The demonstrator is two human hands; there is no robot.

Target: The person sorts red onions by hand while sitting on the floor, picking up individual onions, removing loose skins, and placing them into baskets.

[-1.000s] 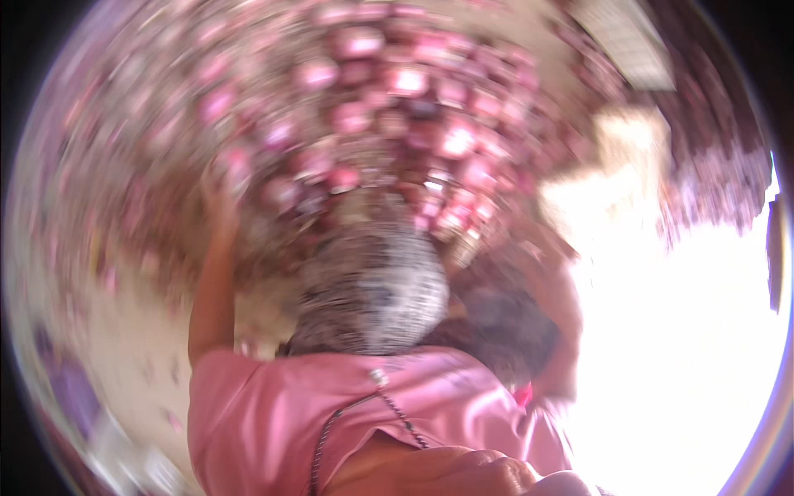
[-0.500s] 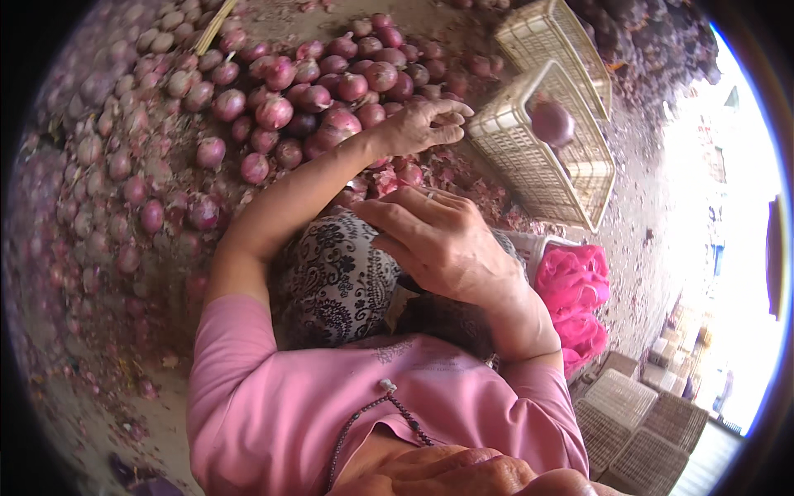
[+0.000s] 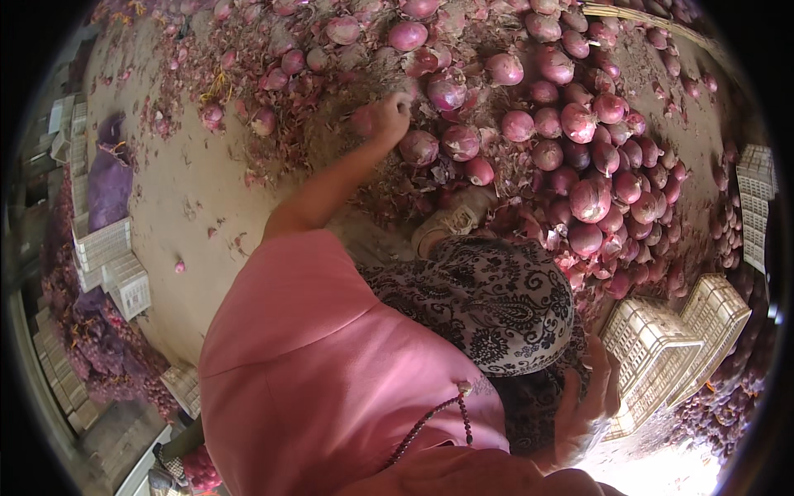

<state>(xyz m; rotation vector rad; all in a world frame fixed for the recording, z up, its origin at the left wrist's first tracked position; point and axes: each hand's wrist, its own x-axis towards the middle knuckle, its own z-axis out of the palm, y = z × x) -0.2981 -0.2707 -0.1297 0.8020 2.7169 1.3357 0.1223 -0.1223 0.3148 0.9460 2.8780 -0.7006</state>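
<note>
Left hand [image 3: 392, 118] curls near onions [image 3: 418, 148] at twelve o'clock — grip unclear from here; right hand [image 3: 584, 405] gapes at four, beside crates [image 3: 641, 337].

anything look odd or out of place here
One small pink piece, maybe an onion or skin scrap, looks stray: it lies on the floor at left, well away from the heaped red onions.

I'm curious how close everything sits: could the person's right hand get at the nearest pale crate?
Probably yes: the right hand is close beside the pale crate, and nothing visible stands between them.
</note>
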